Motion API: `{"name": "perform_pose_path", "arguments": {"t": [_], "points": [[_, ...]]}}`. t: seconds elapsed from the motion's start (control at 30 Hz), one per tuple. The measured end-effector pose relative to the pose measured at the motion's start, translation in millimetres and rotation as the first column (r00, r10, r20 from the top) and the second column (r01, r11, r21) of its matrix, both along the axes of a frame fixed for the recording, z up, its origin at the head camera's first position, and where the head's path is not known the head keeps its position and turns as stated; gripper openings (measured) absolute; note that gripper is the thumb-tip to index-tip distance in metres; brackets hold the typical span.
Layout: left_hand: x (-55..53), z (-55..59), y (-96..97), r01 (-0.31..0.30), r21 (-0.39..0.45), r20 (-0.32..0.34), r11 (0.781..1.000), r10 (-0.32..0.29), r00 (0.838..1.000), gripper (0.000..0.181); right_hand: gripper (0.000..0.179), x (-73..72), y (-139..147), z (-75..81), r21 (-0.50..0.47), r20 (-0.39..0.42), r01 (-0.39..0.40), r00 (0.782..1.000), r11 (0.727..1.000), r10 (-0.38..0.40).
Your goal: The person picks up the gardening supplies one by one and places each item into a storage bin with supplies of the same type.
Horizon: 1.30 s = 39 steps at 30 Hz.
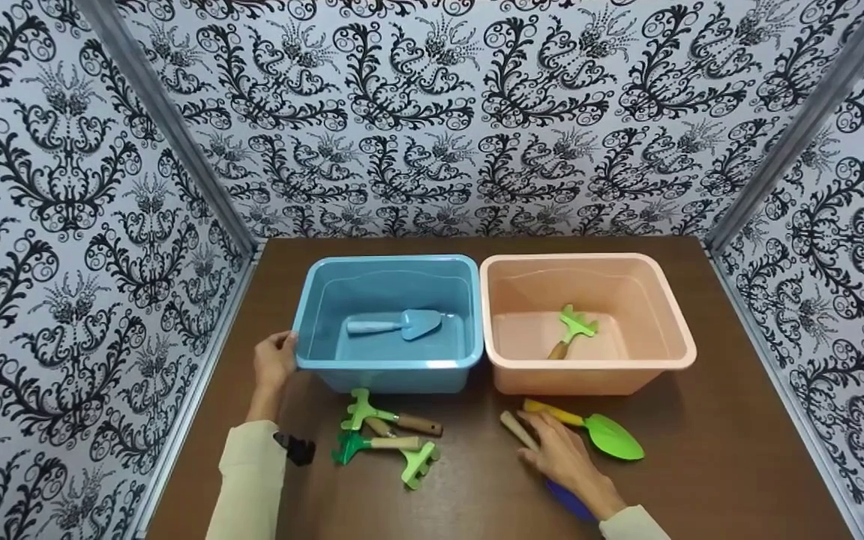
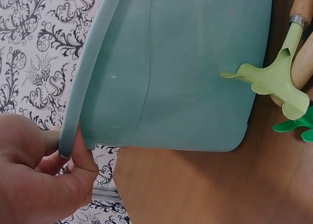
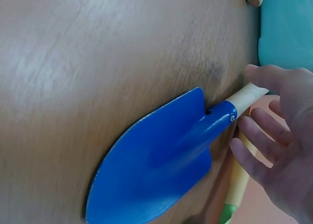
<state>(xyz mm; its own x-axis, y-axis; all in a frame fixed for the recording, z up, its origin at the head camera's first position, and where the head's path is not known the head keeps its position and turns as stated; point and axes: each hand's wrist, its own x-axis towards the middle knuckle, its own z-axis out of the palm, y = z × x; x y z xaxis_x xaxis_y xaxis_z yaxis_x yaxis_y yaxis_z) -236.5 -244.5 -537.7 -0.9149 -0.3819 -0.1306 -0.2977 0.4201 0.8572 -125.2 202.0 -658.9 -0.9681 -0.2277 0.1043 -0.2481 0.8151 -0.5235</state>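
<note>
At the left end of the blue tub (image 1: 383,379), my left hand (image 1: 274,364) pinches the rim between thumb and fingers, as the left wrist view shows up close. My right hand (image 1: 563,457) is over the pale wooden handle of a blue trowel (image 3: 156,160) lying on the table. Its thumb is on one side of that handle and its spread fingers on the other, not closed round it. Beside this hand lies a green trowel (image 1: 613,436) with a yellow handle. A light blue trowel (image 1: 421,323) lies inside the blue tub.
A peach tub (image 1: 567,381) stands right beside the blue one, holding a light green hand rake (image 1: 576,324). In front of the blue tub lies a pile of light green rakes (image 1: 359,411) and a dark green rake (image 1: 351,446). Patterned walls (image 1: 432,112) enclose the table.
</note>
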Motion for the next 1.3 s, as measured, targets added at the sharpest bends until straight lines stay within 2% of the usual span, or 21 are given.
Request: {"name": "perform_pose_path", "arguments": {"t": [0.23,0.5,0.8,1.0,1.3], "points": [[-1.0,-1.5,-3.2,0.018,-0.048,-0.034,0.999,-0.019,0.999,0.039,0.059,-0.2,1.4,-5.2,0.038,0.005,0.009,1.000,0.999,-0.009],[-3.2,-3.2,-4.5,0.020,-0.073,-0.028,0.997,-0.022,0.999,0.040,0.050,1.5,-0.5,-7.2,0.029,0.107,0.042,0.993,0.999,-0.045],[-0.5,-3.3,-4.0,0.020,-0.066,-0.068,0.998,-0.025,0.997,0.040,0.047,2.7,0.2,-5.6,0.001,0.113,0.048,0.992,0.999,-0.048],[0.0,-4.5,-5.3,0.016,-0.040,-0.044,0.999,-0.018,0.999,0.041,0.050,1.2,1.6,-7.4,-0.020,0.129,0.053,0.990,0.998,-0.050],[0.1,-5.3,-5.5,0.016,-0.027,-0.044,1.000,-0.017,0.999,0.041,0.042,-0.1,3.0,-9.4,-0.016,0.070,0.035,0.997,0.999,-0.034]]}}
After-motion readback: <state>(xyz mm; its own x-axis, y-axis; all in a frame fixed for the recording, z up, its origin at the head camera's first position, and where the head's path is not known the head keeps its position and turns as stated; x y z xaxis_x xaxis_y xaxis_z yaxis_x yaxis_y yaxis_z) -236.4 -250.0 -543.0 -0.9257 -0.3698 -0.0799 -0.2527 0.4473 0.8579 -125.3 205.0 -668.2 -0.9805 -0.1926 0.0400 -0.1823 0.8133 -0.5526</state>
